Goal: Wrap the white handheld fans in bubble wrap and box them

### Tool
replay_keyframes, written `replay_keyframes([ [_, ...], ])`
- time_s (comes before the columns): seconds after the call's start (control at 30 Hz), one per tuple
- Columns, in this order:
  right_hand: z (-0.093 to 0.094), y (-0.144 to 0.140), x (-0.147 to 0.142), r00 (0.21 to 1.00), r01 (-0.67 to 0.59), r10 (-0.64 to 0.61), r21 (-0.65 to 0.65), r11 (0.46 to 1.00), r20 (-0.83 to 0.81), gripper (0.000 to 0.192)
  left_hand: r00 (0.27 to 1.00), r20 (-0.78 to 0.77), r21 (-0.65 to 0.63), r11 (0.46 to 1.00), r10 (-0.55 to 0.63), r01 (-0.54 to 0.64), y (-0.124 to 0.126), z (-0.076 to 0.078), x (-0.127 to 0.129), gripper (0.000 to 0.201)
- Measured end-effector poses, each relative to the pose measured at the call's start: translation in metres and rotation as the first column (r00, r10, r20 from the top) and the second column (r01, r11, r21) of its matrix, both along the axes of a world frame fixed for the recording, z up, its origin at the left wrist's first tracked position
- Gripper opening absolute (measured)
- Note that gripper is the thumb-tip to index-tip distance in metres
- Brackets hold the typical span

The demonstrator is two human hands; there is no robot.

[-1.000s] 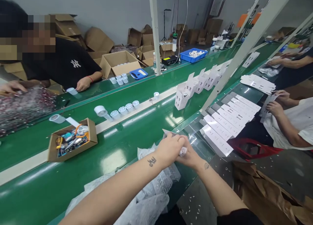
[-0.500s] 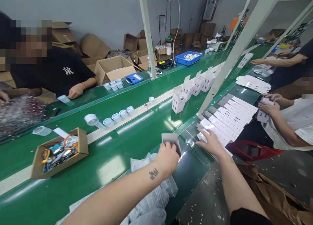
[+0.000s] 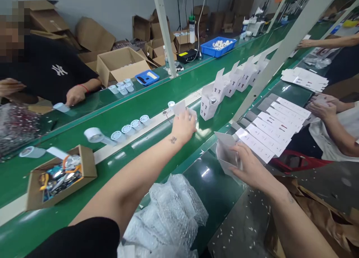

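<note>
My left hand (image 3: 183, 126) reaches out over the green conveyor belt (image 3: 157, 145) and holds a small folded white carton (image 3: 181, 109) just above it, next to a white round cap (image 3: 171, 105). My right hand (image 3: 249, 166) grips a flat white carton blank (image 3: 226, 153), lifted off the near end of a fanned row of blanks (image 3: 269, 132) on the side shelf. A line of assembled open white cartons (image 3: 224, 91) stands on the belt beyond my left hand.
A brown box of mixed parts (image 3: 58, 175) and several white caps (image 3: 130, 126) ride the belt at left. Bubble-wrap bags (image 3: 168, 213) lie near me. A person in black sits across the belt; another person's hands (image 3: 322, 106) work at right. A white post (image 3: 280, 52) slants across.
My hands came apart. The left carried the folded carton forward over the belt; the right reached to the row of blanks and picked one up.
</note>
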State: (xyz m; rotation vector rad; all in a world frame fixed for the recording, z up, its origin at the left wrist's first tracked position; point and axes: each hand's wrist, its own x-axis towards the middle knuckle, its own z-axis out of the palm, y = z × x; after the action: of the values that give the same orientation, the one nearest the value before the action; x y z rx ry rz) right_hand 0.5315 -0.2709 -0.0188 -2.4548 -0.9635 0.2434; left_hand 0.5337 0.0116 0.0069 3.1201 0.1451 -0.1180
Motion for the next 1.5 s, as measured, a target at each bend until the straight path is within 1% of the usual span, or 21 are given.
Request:
replay_keyframes([
  [0.07,0.003,0.003,-0.002,0.998,0.009,-0.002,0.131,0.991,-0.056,0.049,0.954,-0.110,-0.083,0.959,-0.280,0.271,-0.024,-0.016,-0.041,0.025],
  [0.13,-0.004,0.012,-0.004,0.991,0.069,-0.040,0.227,0.971,-0.129,0.050,0.709,-0.376,-0.309,0.802,-0.597,0.511,-0.051,-0.045,-0.091,0.018],
  [0.17,-0.011,0.018,-0.005,0.985,0.096,-0.052,0.271,0.958,-0.166,0.052,0.572,-0.426,-0.408,0.713,-0.702,0.571,-0.063,-0.062,-0.115,0.023],
  [0.2,-0.018,0.024,-0.007,0.979,0.115,-0.054,0.310,0.944,-0.198,0.055,0.512,-0.436,-0.443,0.671,-0.740,0.594,-0.074,-0.079,-0.134,0.032],
  [0.3,-0.039,0.042,-0.015,0.968,0.088,0.019,0.404,0.910,-0.252,0.059,0.532,-0.474,-0.414,0.710,-0.702,0.569,-0.099,-0.119,-0.164,0.050],
  [0.4,-0.049,0.049,-0.022,0.957,0.050,0.085,0.449,0.892,-0.277,0.058,0.598,-0.487,-0.342,0.769,-0.636,0.539,-0.111,-0.130,-0.165,0.045],
  [0.47,-0.050,0.046,-0.025,0.954,0.066,0.067,0.425,0.903,-0.292,0.059,0.622,-0.464,-0.317,0.774,-0.631,0.549,-0.111,-0.123,-0.164,0.033],
  [0.53,-0.050,0.041,-0.027,0.950,0.085,0.041,0.383,0.920,-0.310,0.063,0.628,-0.412,-0.309,0.749,-0.661,0.586,-0.104,-0.106,-0.166,0.025],
  [0.63,-0.051,0.038,-0.029,0.943,0.082,0.048,0.369,0.926,-0.330,0.067,0.648,-0.297,-0.291,0.713,-0.701,0.638,-0.077,-0.064,-0.168,0.029],
  [0.7,-0.053,0.042,-0.032,0.941,0.080,0.061,0.392,0.917,-0.333,0.069,0.756,-0.108,-0.300,0.746,-0.645,0.594,-0.053,-0.027,-0.166,0.034],
  [0.77,-0.056,0.049,-0.035,0.942,0.064,0.089,0.436,0.898,-0.323,0.072,0.885,0.217,-0.378,0.801,-0.411,0.465,-0.033,0.009,-0.163,0.033],
  [0.8,-0.058,0.054,-0.037,0.945,0.037,0.121,0.465,0.884,-0.305,0.073,0.899,0.381,-0.436,0.815,-0.218,0.382,-0.025,0.023,-0.161,0.030],
  [0.87,-0.061,0.063,-0.042,0.952,-0.057,0.198,0.499,0.865,-0.234,0.075,0.789,0.596,-0.534,0.809,0.153,0.246,-0.018,0.042,-0.156,0.018],
  [0.93,-0.066,0.070,-0.048,0.965,-0.095,0.198,0.479,0.872,-0.169,0.079,0.660,0.680,-0.551,0.817,0.319,0.173,-0.019,0.044,-0.150,0.006],
  [1.0,-0.072,0.072,-0.053,0.982,-0.030,0.109,0.440,0.898,-0.155,0.084,0.643,0.702,-0.497,0.857,0.305,0.136,-0.023,0.037,-0.146,0.010],
  [1.07,-0.077,0.071,-0.056,0.985,0.042,0.034,0.420,0.906,-0.172,0.086,0.697,0.676,-0.419,0.903,0.241,0.094,-0.025,0.028,-0.147,0.012],
  [1.13,-0.080,0.068,-0.060,0.983,0.041,0.040,0.430,0.902,-0.177,0.084,0.757,0.618,-0.352,0.936,0.215,0.021,-0.024,0.023,-0.153,0.016],
  [1.23,-0.081,0.067,-0.064,0.984,-0.016,0.096,0.469,0.883,-0.147,0.078,0.806,0.525,-0.262,0.953,0.272,-0.151,-0.022,0.028,-0.167,0.021],
  [1.3,-0.080,0.070,-0.068,0.988,-0.050,0.113,0.482,0.875,-0.102,0.075,0.855,0.443,-0.183,0.960,0.271,-0.210,-0.028,0.036,-0.171,0.018],
  [1.43,-0.074,0.082,-0.077,0.987,-0.141,0.162,0.479,0.867,-0.002,0.071,0.985,0.174,-0.024,1.000,0.010,-0.006,-0.057,0.051,-0.155,0.011],
  [1.5,-0.071,0.086,-0.082,0.991,-0.116,0.132,0.461,0.880,-0.002,0.071,0.995,0.096,0.013,0.999,0.041,-0.043,-0.068,0.058,-0.138,0.016],
])
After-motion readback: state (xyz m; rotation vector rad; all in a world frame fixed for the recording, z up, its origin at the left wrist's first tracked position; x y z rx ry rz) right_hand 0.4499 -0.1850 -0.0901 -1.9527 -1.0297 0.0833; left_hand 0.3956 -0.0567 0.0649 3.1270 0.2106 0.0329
